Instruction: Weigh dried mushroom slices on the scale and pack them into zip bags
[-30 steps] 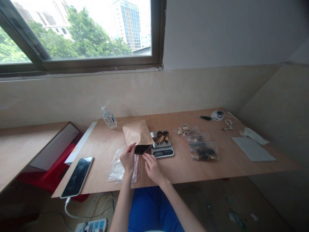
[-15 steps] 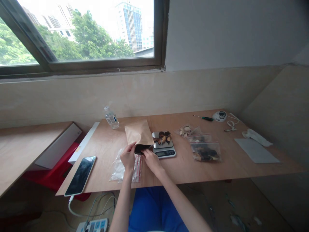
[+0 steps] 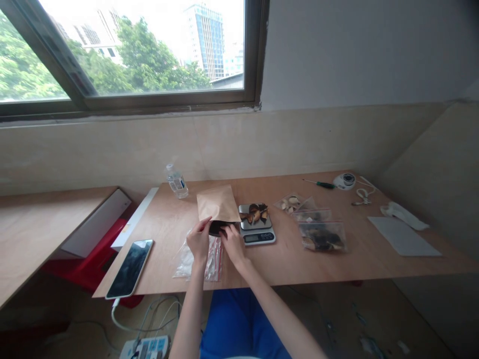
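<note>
A brown kraft paper bag (image 3: 217, 202) lies with its dark mouth facing me. My left hand (image 3: 198, 242) pinches the left side of that mouth between thumb and fingers. At the right side of the opening, my right hand (image 3: 232, 244) has bent fingers reaching into the dark gap; their tips are hidden. Just right of the bag is a digital kitchen scale (image 3: 258, 237) with dried brown mushroom-like pieces (image 3: 256, 214) on its plate. Under my wrists lies a stack of clear zip bags (image 3: 215, 262) with red seals.
Filled zip bags (image 3: 322, 237) and a bag of pale slices (image 3: 291, 203) lie right of the scale. Further out are a screwdriver (image 3: 320, 184), a dome camera (image 3: 345, 181) and a white sheet (image 3: 404, 237). A water bottle (image 3: 177, 182) and a charging phone (image 3: 130, 269) are left.
The view has shifted slightly, moving everything a little to the right. My right fingers have moved a bit higher at the bag's mouth. My left hand keeps its pinch.
</note>
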{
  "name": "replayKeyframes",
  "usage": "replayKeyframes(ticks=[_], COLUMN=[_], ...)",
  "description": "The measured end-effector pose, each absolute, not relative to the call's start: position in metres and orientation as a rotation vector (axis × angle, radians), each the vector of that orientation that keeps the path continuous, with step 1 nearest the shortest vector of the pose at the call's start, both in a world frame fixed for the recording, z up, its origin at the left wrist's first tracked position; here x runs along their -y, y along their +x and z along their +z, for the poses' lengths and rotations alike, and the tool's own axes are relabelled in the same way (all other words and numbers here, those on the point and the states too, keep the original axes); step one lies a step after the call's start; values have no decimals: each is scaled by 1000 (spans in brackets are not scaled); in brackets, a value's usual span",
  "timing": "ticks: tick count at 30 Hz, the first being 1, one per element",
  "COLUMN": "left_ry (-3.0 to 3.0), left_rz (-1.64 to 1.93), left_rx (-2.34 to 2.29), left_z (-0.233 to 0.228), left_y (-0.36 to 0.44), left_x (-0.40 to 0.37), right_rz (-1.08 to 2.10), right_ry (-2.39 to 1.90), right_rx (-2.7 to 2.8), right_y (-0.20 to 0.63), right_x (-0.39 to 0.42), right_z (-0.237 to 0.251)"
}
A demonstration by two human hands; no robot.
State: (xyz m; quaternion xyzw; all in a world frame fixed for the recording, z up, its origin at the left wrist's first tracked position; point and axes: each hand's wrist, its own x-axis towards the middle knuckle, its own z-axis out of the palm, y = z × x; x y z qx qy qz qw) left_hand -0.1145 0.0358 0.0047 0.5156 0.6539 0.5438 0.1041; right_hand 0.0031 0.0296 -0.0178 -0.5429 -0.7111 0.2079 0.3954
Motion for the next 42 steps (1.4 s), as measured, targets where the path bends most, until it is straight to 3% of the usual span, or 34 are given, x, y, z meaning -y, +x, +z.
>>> replayKeyframes(ticks=[6,12,25,33,39,42], left_ry=[1560,1627,1859,1747,1689,1590], left_rz=[1627,1377,1100,1076,1169,1212], left_rx=[-2019,-2195,-1958,-1916,-1692,-1565], left_z=[-1,-4,-48,-20,22,27], left_y=[-153,-202,-149,-144,-106,-90], left_x=[-55,-73,55,49,65,67], right_rz=[588,465,402,603,1107,1188], right_ry=[-1062,-1481,-1556,-1416,-1243,-1190], right_rx=[1851,1847,1827,1672,1270,1126], right_y=[0,-19,-19,-12,-6,5], right_x=[2,23,26,37,46,46], right_z=[-31,-41,-46,-28,-3,5])
